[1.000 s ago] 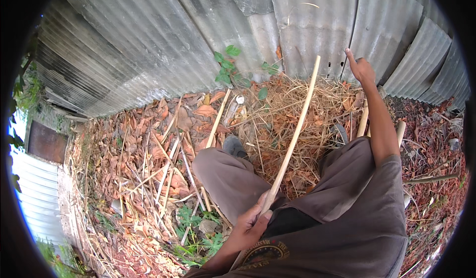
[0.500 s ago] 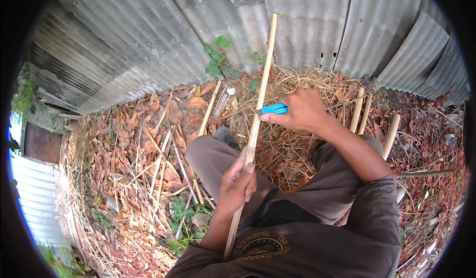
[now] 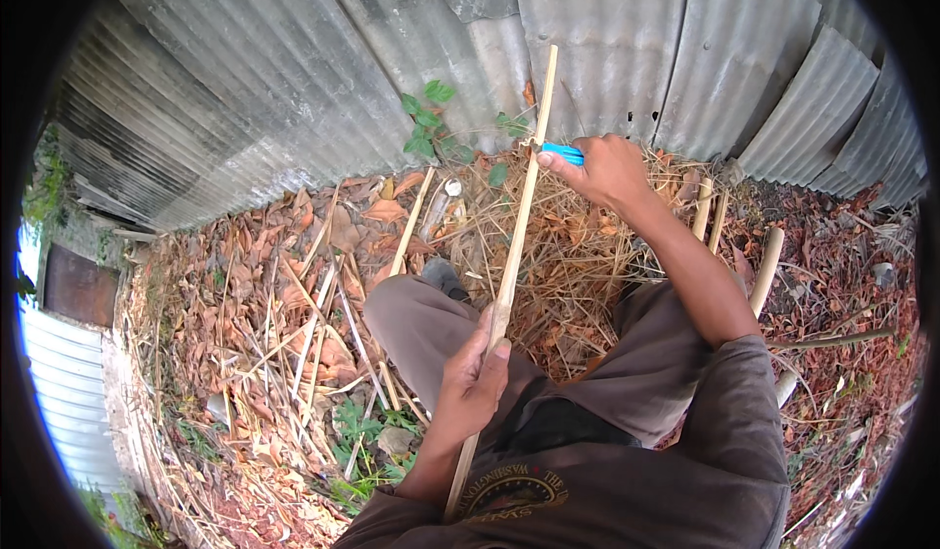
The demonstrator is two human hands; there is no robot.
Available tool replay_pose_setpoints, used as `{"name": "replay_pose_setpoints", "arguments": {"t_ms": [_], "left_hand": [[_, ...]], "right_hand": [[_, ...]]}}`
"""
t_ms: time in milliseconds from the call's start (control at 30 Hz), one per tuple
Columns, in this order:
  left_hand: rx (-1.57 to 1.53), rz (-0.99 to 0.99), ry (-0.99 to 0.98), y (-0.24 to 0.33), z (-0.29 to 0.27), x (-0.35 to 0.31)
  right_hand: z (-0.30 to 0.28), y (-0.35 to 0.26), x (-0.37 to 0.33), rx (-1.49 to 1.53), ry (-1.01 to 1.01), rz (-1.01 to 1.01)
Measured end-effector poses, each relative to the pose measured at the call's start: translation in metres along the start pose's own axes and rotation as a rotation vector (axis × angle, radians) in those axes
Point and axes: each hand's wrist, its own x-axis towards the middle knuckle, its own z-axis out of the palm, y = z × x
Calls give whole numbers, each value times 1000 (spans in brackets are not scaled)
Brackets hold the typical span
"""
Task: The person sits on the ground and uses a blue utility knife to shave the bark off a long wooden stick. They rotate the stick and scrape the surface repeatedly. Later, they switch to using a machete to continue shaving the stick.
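Several corrugated metal sheets lined the far edge of the leaf-strewn ground. Above that ground slanted my pale stick, its tip toward the far edge, its lower end toward me. My left hand was wrapped round the stick's lower half; my right hand, farther out, gripped a blue cutter, its nose against the upper part, where a small pale shaving curled.

Pale tan stick, bright blue knife handle, brown trousers, grey wall (ridge-striped)
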Motion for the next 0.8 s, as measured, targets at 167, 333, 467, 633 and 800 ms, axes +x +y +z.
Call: {"name": "replay_pose_setpoints", "arguments": {"t_ms": [167,333,467,633,800], "left_hand": [[56,11,47,-2,-8,1],[106,83,38,-1,-5,2],[174,111,8,-9,-6,-3],[145,110,-33,-12,-4,-8],[49,28,-106,-5,1,-21]], "right_hand": [[7,-43,-47,61,-105,-214],[10,-30,-33,-8,9,-236],[11,1,-2,18,26,-31],[5,19,11,-19,63,24],[-10,70,43,-98,172,218]]}}
